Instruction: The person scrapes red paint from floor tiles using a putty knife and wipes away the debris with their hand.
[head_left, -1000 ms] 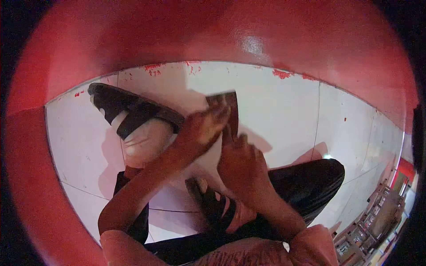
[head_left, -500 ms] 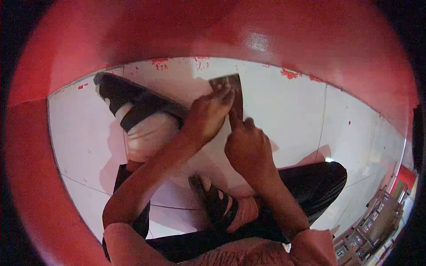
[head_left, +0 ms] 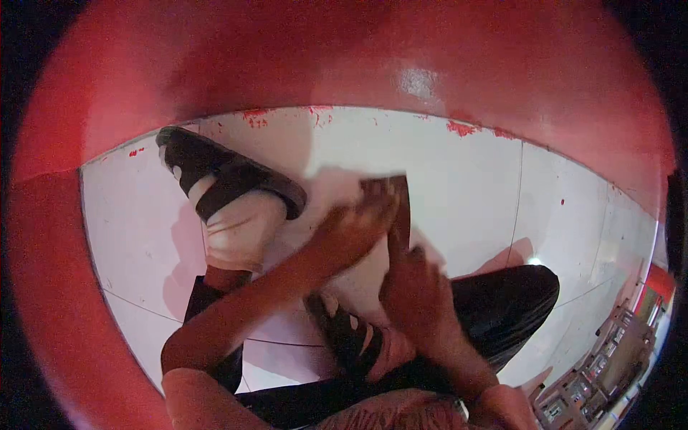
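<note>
You are pressing your left hand (head_left: 351,229) flat on the dark scraper blade (head_left: 395,204) while your right hand (head_left: 416,294) grips its handle, dragging it back toward six o'clock across the white floor tile (head_left: 466,186), away from the red wall (head_left: 358,64).

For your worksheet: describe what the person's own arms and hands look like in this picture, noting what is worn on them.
Both arms are bare from the short sleeves down. The left sleeve and right sleeve are a pinkish-red fabric ending above the elbow. The left hand and right hand wear no gloves; no watch or ring is visible, though motion blur hides fine detail.
</note>
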Motion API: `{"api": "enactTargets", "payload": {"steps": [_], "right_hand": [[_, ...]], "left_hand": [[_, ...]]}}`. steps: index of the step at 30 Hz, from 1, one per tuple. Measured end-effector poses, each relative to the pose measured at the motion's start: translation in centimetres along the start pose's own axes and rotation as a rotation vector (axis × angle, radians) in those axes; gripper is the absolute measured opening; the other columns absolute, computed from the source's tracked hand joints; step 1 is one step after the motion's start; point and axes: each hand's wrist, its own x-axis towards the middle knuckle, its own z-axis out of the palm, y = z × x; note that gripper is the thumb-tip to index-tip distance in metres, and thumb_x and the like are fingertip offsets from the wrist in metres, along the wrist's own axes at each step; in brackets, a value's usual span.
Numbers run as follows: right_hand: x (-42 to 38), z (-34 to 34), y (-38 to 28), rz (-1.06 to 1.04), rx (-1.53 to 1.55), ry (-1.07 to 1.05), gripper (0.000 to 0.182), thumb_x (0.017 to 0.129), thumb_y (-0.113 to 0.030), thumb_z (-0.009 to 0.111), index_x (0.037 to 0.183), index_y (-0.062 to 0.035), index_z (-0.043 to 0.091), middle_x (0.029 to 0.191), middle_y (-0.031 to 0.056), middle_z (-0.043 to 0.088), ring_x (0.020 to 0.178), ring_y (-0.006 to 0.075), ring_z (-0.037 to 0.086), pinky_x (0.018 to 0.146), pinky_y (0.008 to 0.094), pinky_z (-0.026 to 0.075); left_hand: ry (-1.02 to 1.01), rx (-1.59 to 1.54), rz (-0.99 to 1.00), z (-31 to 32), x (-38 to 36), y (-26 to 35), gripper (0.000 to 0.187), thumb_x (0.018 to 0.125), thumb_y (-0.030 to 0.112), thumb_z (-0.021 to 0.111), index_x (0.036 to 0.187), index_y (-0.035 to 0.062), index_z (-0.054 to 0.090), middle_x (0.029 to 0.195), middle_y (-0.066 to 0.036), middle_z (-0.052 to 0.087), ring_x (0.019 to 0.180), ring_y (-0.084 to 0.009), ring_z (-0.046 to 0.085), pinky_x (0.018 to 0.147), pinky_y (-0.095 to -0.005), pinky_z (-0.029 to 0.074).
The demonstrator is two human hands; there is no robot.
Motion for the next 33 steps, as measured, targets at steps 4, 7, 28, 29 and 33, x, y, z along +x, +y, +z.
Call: {"api": "enactTargets", "payload": {"steps": [4, 7, 28, 29, 33], "right_hand": [[3.2, -0.5, 0.0, -0.100, 0.002, 0.336, 0.021, 0.081, -0.010, 0.052, 0.099, 0.0012, 0.055, 0.079, 0.0176, 0.057, 0.069, 0.0312, 0.061, 0.059, 0.0402, 0.053], [2.3, -0.7, 0.2, -0.019, -0.009, 0.227, 0.013, 0.081, -0.011, 0.052, 0.090, -0.0009, 0.053, 0.078, 0.0180, 0.056, 0.069, 0.0314, 0.061, 0.060, 0.0402, 0.053], [5.0, -1.4, -0.9, -0.117, 0.047, 0.341, 0.038, 0.077, -0.010, 0.056, 0.111, 0.0051, 0.052, 0.079, 0.0221, 0.057, 0.063, 0.0350, 0.061, 0.060, 0.0431, 0.054], [4.0, -0.8, -0.9, -0.060, 0.052, 0.298, 0.029, 0.077, -0.010, 0.056, 0.102, 0.0035, 0.054, 0.078, 0.0216, 0.056, 0.064, 0.0346, 0.061, 0.059, 0.0431, 0.053], [5.7, -1.6, -0.6, -0.081, 0.069, 0.344, 0.046, 0.078, -0.009, 0.054, 0.122, -0.0017, 0.043, 0.077, 0.0247, 0.058, 0.071, 0.0406, 0.063, 0.065, 0.0495, 0.053]], "left_hand": [[0.059, 0.048, 0.047, 0.5, 1.1, 0.9, 0.051, 0.080, 0.010, 0.057, 0.130, 0.0031, 0.050, 0.130, -0.019, 0.053, 0.111, -0.0293, 0.060, 0.086, -0.0382, 0.054], [0.191, 0.143, 0.258, 1.4, 0.6, 1.7, 0.038, 0.081, 0.011, 0.056, 0.116, -0.0041, 0.054, 0.122, -0.026, 0.055, 0.097, -0.0365, 0.063, 0.076, -0.0393, 0.055], [0.119, -0.344, -0.011, 1.1, 2.9, -1.7, 0.043, 0.078, 0.003, 0.057, 0.120, 0.0014, 0.055, 0.121, -0.018, 0.059, 0.110, -0.0325, 0.059, 0.089, -0.0416, 0.052], [0.155, -0.236, 0.077, 0.8, 2.0, -1.2, 0.042, 0.078, 0.004, 0.056, 0.120, 0.0011, 0.055, 0.119, -0.018, 0.060, 0.108, -0.0333, 0.060, 0.089, -0.0416, 0.052], [0.262, -0.174, 0.136, 0.6, 3.6, -2.3, 0.041, 0.078, 0.004, 0.054, 0.119, 0.0003, 0.056, 0.122, -0.018, 0.059, 0.108, -0.0307, 0.061, 0.088, -0.0414, 0.053]]}}
